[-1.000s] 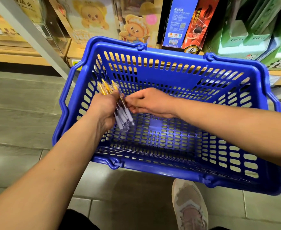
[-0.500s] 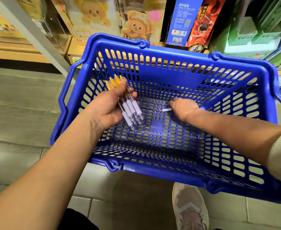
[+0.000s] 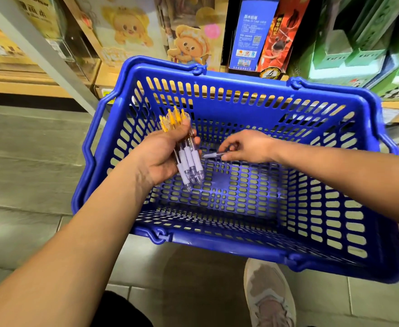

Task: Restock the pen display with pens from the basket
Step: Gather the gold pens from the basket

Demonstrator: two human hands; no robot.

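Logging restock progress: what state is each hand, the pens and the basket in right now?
Left hand: grips the bundle of pens.
Bundle of pens: orange ends up, inside the basket.
Right hand: pinches the single pen.
Single pen: roughly level, low in the basket.
Basket: handles folded down.

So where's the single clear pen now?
Head view: the single clear pen is pinched in the right hand inside the blue plastic basket, just right of the yellow-capped pen bundle the left hand holds.

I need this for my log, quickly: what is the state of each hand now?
Left hand: closed, gripping a bunch of pens.
Right hand: closed, pinching a single pen.
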